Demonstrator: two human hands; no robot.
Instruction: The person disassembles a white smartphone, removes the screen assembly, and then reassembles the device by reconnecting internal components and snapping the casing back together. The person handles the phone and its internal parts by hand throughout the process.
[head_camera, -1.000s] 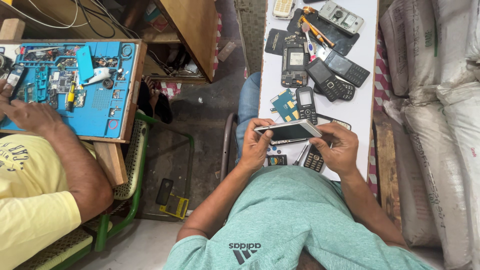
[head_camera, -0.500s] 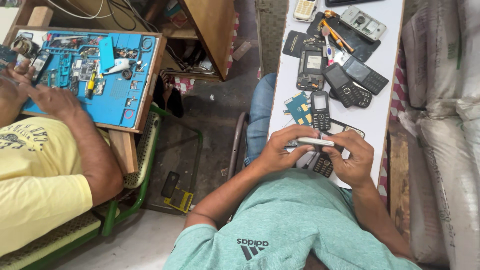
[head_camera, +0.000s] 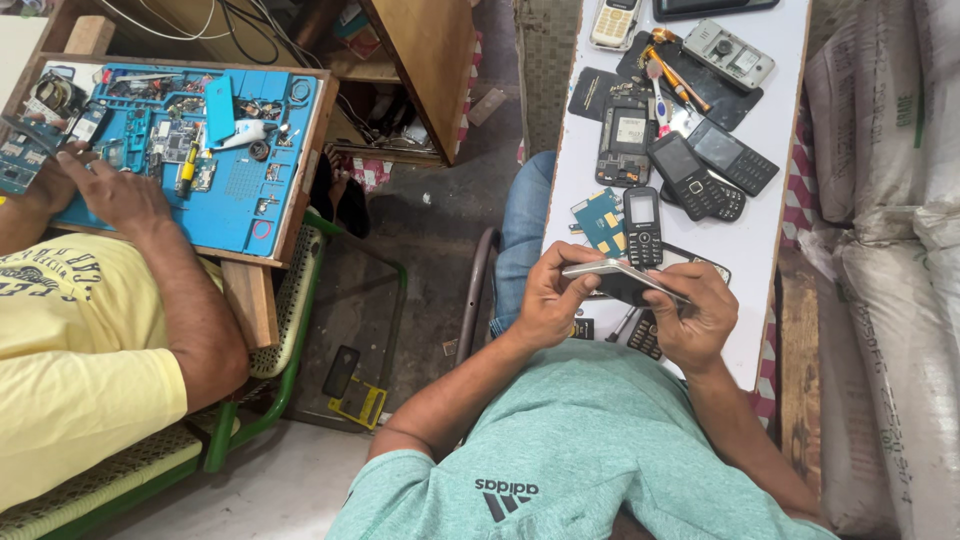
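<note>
Both my hands hold a thin silver-edged smartphone (head_camera: 612, 270) over the near end of a narrow white table (head_camera: 775, 110). My left hand (head_camera: 545, 297) grips the phone's left end with the thumb on top. My right hand (head_camera: 697, 315) pinches the right end. The phone is tilted so that mostly its edge shows. Under and beside it lie a black keypad phone (head_camera: 642, 225), a blue-green circuit board (head_camera: 600, 220) and another keypad phone (head_camera: 646, 335), partly hidden by my hands.
Further up the table lie several opened phones and covers (head_camera: 700, 165) and a phone body (head_camera: 728, 53). At the left a person in a yellow shirt (head_camera: 75, 370) works with a hand (head_camera: 105, 190) on a blue repair mat (head_camera: 215, 150). White sacks (head_camera: 885, 250) line the right.
The smartphone lay face up between my hands a second ago; now it is turned nearly edge-on. The other person's hand has shifted on the blue mat.
</note>
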